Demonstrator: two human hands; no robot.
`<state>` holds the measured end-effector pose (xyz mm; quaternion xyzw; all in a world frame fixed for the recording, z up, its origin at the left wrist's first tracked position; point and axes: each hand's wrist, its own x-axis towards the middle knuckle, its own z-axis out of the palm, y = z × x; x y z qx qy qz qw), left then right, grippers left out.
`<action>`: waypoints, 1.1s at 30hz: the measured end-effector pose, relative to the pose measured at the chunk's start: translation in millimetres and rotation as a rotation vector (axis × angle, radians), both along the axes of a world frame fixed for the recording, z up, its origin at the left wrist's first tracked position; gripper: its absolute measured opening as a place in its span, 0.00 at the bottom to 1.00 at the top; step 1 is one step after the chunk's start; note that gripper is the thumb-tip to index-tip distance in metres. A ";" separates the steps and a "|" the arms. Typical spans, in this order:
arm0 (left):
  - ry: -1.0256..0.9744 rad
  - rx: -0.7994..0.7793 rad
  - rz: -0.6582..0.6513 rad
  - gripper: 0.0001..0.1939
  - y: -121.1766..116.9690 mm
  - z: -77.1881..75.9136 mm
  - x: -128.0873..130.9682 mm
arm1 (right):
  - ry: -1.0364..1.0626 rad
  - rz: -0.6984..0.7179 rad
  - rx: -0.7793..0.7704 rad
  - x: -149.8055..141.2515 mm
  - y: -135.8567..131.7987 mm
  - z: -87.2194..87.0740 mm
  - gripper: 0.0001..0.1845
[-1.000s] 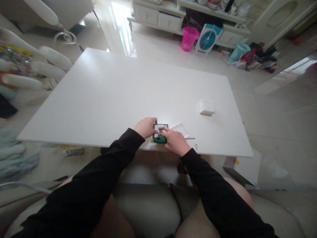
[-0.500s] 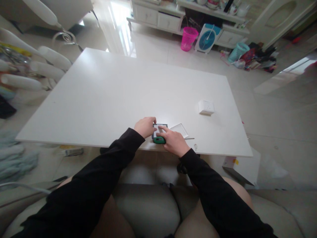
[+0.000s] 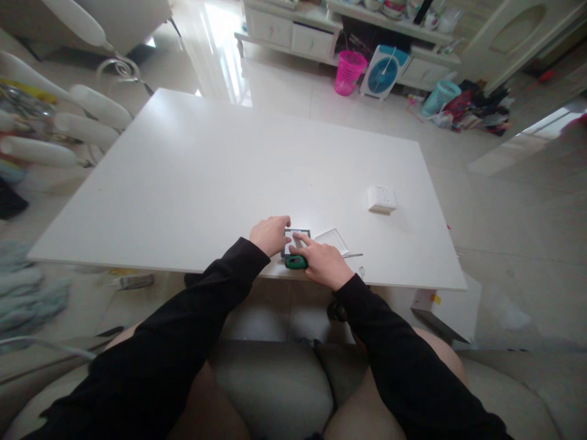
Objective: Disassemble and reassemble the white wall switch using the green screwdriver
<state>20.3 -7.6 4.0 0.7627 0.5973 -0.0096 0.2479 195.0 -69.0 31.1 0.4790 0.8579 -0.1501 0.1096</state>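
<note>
Near the front edge of the white table (image 3: 220, 177) lies a small square switch module with a dark frame (image 3: 297, 235). My left hand (image 3: 269, 235) rests on its left side, fingers curled over it. My right hand (image 3: 321, 263) is closed round a green-handled screwdriver (image 3: 296, 263), index finger stretched onto the module; the metal shaft sticks out to the right of the hand. A flat white cover plate (image 3: 332, 239) lies just right of the module.
A white wall socket (image 3: 381, 198) sits farther right on the table. White chairs (image 3: 68, 122) stand at the left. On the floor beyond are a pink basket (image 3: 349, 72), a blue fan (image 3: 381, 71) and a teal basket (image 3: 438, 96). My knees are under the table edge.
Hardly anything moved: both hands stay on the module, and the screwdriver handle has shifted very slightly.
</note>
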 end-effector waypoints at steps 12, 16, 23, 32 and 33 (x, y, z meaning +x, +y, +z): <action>0.037 0.021 0.000 0.18 -2.7 -1.5 2.2 | -0.130 0.022 -0.007 -9.5 -1.5 9.4 0.30; 0.061 0.041 -0.015 0.16 -8.2 -2.3 4.0 | -0.114 -0.004 -0.024 -11.2 -3.5 9.6 0.30; 0.011 0.011 -0.054 0.21 -5.9 4.4 -0.6 | 0.096 -0.051 -0.010 8.9 5.4 -3.1 0.28; -0.127 0.129 -0.309 0.24 -9.8 5.7 3.3 | 0.217 -0.570 0.162 54.9 34.2 -0.3 0.17; -0.131 0.129 -0.330 0.23 -10.8 5.2 4.3 | 0.198 -0.624 0.155 59.5 36.1 -2.0 0.18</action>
